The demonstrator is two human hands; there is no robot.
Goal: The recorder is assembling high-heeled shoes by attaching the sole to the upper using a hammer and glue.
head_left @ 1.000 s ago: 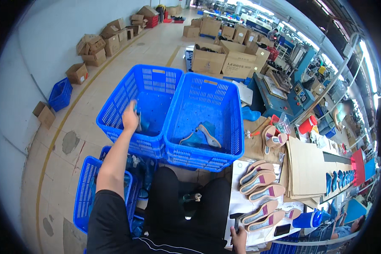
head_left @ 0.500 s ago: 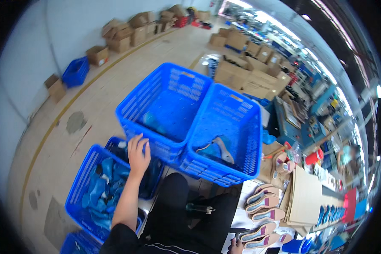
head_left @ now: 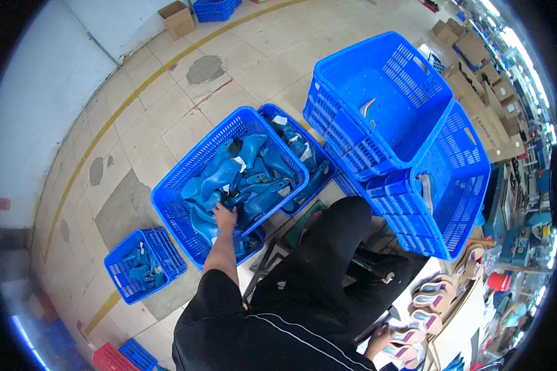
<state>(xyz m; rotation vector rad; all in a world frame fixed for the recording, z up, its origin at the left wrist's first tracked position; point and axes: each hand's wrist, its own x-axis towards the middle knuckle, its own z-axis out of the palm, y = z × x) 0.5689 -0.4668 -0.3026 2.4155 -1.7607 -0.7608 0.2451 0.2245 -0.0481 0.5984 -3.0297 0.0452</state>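
Observation:
My left hand [head_left: 224,217] reaches into a large blue crate [head_left: 162,196] heaped with blue shoe lasts [head_left: 221,176]. Its fingers are somewhat apart, and the fingertips touch a last near the crate's front side. Low at the right, my right hand [head_left: 380,341] is at the edge of a white work surface. Its fingers are curled beside a dark, narrow object, and I cannot make out what they hold. Close to it lies a row of beige shoe insoles [head_left: 432,298] with purple patches.
Two tall blue crates, one at the left [head_left: 377,148] and one at the right [head_left: 455,232], each hold a pale shoe part. Behind the lasts stands another filled crate [head_left: 329,175]. Smaller crates [head_left: 108,267] sit lower left. Cardboard boxes [head_left: 498,120] are stacked far right.
My view has swung left and down. My left hand has gone from beside the tall crates into the crate of lasts. The right hand stays by the insoles.

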